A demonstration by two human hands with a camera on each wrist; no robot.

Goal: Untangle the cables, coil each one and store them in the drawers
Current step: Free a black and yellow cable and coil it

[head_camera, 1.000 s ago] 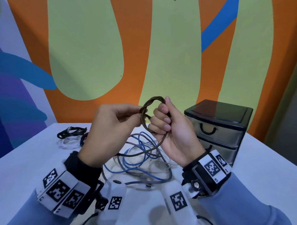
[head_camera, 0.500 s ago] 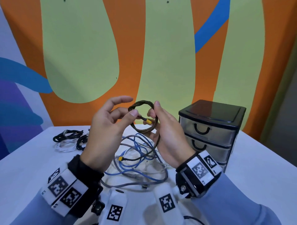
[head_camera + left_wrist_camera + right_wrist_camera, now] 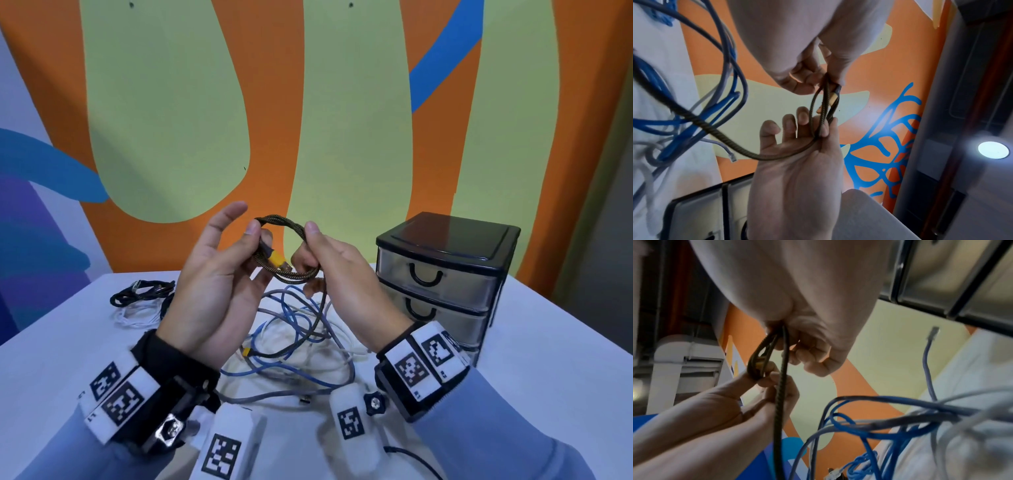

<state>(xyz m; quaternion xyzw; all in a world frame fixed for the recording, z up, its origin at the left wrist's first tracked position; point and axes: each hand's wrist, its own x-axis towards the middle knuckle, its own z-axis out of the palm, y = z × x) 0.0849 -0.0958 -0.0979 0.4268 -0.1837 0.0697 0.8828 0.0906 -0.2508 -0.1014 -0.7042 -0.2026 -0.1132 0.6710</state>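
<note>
Where the white table ends, an orange-and-green painted wall rises.

The room was bright and the light was even. My hands threw only soft, pale shadows on the white table. In my left wrist view a round ceiling lamp glared white with a hazy ring. The blue cables close to my right wrist camera looked smeared and fuzzy. Straight lines bent near the edges, and my skin looked washed out up close.
</note>
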